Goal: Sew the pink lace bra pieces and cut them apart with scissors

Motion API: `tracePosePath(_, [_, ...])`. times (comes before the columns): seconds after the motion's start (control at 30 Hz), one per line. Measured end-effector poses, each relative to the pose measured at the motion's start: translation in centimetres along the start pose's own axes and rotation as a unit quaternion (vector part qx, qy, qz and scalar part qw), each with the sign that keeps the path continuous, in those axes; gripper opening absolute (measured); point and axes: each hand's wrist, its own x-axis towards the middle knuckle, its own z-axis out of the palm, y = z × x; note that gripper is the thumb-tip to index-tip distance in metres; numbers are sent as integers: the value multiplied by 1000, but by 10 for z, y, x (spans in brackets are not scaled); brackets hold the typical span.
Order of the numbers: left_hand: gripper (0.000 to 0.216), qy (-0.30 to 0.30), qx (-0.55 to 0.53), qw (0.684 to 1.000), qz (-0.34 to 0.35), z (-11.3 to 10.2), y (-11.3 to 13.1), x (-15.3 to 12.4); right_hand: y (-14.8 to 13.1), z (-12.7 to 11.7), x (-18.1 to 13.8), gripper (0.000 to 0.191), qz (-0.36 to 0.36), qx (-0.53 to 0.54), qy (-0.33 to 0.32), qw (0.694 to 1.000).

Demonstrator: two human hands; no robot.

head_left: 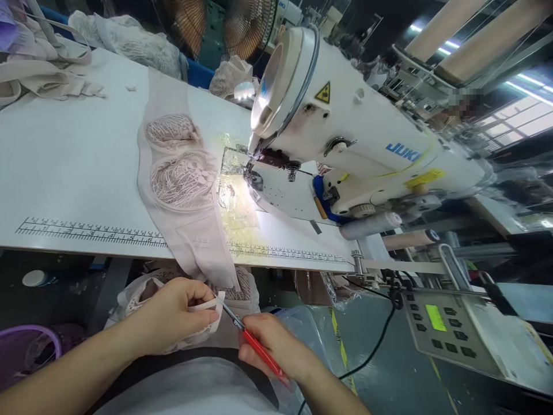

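In the head view, my left hand [181,311] pinches the end of a pale beige strap [219,302] on a lace garment over my lap. My right hand [272,343] grips red-handled scissors [261,349], their metal tips touching or very close to that strap end; whether the blades are apart is too small to see. Beyond my hands, a pale beige bra [181,178] with lace cups lies on the white table [78,167], one wing hanging over the front edge. More beige lace pieces [239,282] bunch up below that edge.
A white JUKI sewing machine [367,115] stands right of the bra, its lamp lighting the needle area. A ruler scale [95,233] runs along the table's front edge. A control panel [444,323] is at right, a purple basket [30,328] at lower left, fans [248,26] behind.
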Motion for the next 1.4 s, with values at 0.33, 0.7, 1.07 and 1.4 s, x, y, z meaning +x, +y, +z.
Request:
tracePosePath(0.33, [28,-18,-56,998,-18,2,-1,3,2,-1,0,61,-36,-44,9,998])
tracePosePath(0.7, [29,-39,-126,991,-32,0,-3,7,-5,0,2,62,-23,-68,29,997])
tracePosePath(1.07, [33,-39,-116,992,-44,-3,-4,7,4,11,6,54,20,13,39,999])
tracePosePath(1.4, [36,-5,-91,996,-21,-8,-6,-3,12,13,16,58,-57,33,154,986])
